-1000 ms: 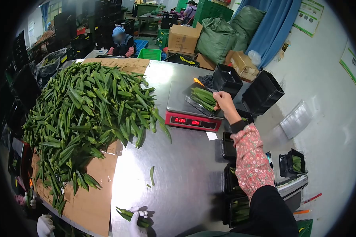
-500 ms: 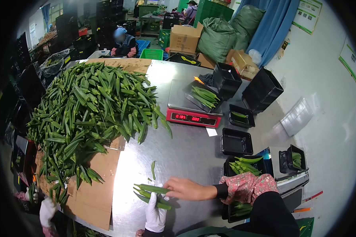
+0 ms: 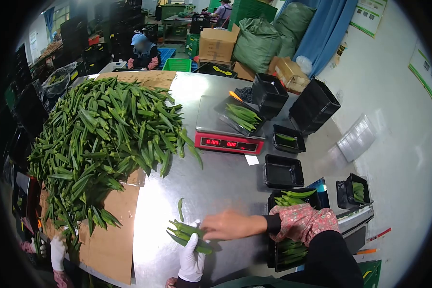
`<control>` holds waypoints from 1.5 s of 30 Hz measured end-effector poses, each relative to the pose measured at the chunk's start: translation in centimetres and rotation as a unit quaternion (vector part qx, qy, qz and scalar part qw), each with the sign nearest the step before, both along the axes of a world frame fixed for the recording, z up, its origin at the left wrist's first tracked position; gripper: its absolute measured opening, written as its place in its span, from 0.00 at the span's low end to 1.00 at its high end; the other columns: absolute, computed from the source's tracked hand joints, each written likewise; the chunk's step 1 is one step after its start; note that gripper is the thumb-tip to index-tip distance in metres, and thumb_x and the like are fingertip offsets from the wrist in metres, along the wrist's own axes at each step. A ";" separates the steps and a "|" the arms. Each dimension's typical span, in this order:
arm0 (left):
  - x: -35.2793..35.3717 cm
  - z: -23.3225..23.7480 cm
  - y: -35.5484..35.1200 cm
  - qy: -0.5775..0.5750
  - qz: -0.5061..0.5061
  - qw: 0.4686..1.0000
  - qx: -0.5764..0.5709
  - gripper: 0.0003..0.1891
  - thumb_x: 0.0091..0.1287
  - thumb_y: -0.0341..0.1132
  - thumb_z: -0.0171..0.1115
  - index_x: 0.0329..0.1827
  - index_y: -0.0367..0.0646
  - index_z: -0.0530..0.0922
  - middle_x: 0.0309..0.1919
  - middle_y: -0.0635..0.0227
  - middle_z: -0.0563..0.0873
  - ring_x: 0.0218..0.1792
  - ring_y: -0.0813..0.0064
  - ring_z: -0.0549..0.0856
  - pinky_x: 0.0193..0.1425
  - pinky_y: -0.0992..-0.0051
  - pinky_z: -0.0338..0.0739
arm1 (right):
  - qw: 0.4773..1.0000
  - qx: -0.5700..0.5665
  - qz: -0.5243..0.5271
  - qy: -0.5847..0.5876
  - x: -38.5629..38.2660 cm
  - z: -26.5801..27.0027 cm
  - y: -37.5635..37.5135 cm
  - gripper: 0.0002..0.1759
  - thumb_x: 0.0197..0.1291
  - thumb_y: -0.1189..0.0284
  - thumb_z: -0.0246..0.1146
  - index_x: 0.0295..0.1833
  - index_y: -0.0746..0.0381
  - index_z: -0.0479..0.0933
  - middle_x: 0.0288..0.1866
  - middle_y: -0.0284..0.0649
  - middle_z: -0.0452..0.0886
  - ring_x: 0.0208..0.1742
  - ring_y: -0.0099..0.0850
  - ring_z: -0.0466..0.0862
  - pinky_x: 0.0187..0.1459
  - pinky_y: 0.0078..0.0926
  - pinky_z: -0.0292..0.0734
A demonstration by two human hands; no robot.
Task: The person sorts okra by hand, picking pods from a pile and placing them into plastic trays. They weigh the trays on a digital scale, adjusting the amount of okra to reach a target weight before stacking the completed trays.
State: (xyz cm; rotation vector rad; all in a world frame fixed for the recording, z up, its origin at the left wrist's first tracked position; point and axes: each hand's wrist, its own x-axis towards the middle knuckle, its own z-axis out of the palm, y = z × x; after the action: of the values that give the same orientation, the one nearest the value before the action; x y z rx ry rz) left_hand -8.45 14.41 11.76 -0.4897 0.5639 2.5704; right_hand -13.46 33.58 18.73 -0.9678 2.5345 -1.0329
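Several green okra pods point(image 3: 181, 232) lie side by side in my left hand point(image 3: 192, 259), which wears a white glove and has its fingers wrapped round them. My bare right hand point(image 3: 225, 224) is slightly blurred at the right ends of these pods; what its fingers hold, if anything, cannot be made out. A single small okra point(image 3: 180, 209) lies on the metal table point(image 3: 165, 197) just beyond my hands. The large okra pile point(image 3: 105, 129) spreads over cardboard at the left. A tray of okra point(image 3: 242, 117) rests on the scale point(image 3: 229, 143).
Black trays point(image 3: 283, 171) stand right of the scale, with a filled crate point(image 3: 271, 257) beneath my right forearm. Stacked black containers point(image 3: 314, 106) are at the back right. A co-worker's gloved hand point(image 3: 57, 252) is at the lower left; another person point(image 3: 143, 53) sits beyond the table.
The view has shifted slightly. My left hand has turned a little with the pods, now bunched closer together. The co-worker's gloved hand has moved up toward the pile's lower edge.
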 end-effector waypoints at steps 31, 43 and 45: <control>-1.2 -1.2 -2.5 0.002 -0.046 0.999 -0.024 0.17 0.75 0.37 0.56 0.62 0.38 0.72 0.48 0.59 0.81 0.47 0.62 0.83 0.50 0.65 0.82 | 0.684 -0.002 -0.700 0.208 -19.2 -3.3 27.4 0.19 0.64 0.60 0.63 0.43 0.67 0.79 0.36 0.48 0.82 0.41 0.46 0.84 0.34 0.42 0.80; -0.1 -2.7 -2.9 -0.021 -0.018 1.000 -0.004 0.15 0.77 0.33 0.54 0.62 0.38 0.70 0.44 0.59 0.82 0.45 0.67 0.82 0.50 0.68 0.82 | 0.703 0.188 -0.673 0.134 -21.1 -2.7 21.3 0.50 0.55 0.55 0.72 0.78 0.54 0.54 0.82 0.52 0.45 0.75 0.61 0.57 0.65 0.64 0.63; 0.1 -2.9 -2.9 -0.025 -0.012 1.000 -0.011 0.15 0.76 0.32 0.54 0.62 0.37 0.70 0.43 0.59 0.82 0.44 0.66 0.83 0.49 0.68 0.82 | 0.708 0.198 -0.665 0.131 -21.3 -2.7 21.4 0.50 0.55 0.53 0.72 0.78 0.53 0.54 0.82 0.52 0.44 0.75 0.61 0.56 0.65 0.65 0.62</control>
State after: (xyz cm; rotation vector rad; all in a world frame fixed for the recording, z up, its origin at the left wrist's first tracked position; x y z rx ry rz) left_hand -8.33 11.52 8.85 -0.5508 0.5786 2.5238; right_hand -34.81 54.98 16.00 1.1540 3.3232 -0.4112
